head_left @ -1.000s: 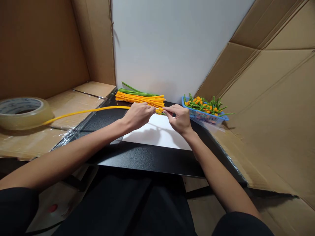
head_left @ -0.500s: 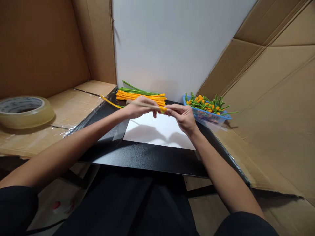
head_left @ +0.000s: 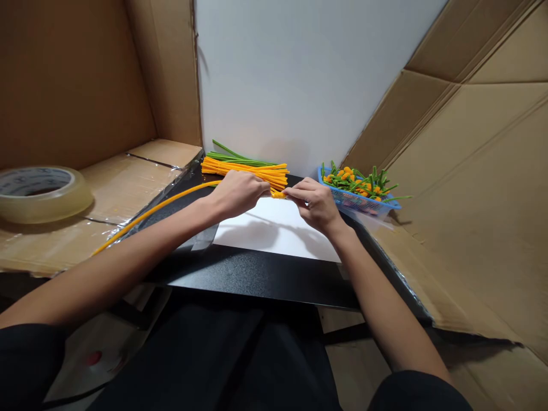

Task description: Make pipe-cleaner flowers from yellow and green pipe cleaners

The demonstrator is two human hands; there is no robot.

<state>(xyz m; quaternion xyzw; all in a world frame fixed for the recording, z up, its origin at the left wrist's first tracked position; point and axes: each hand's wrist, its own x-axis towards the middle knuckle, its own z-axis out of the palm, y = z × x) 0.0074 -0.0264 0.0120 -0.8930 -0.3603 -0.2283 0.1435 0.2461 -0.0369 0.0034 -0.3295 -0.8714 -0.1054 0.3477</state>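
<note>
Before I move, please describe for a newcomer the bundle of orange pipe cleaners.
On the black table, find the white paper. Beyond it lies the bundle: many orange pipe cleaners, unlike the green ones behind or the single strand by the left hand.

Person | left hand (head_left: 240, 193): left of the white sheet's (head_left: 278, 231) midline, fingers curled | right hand (head_left: 314, 202): at the sheet's far right side, fingertips pinched | both forearms reaching inward to the sheet

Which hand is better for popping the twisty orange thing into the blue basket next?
Probably the right hand: it's nearer the blue basket, with fingertips at the orange coil; the left hand is farther away.
</note>
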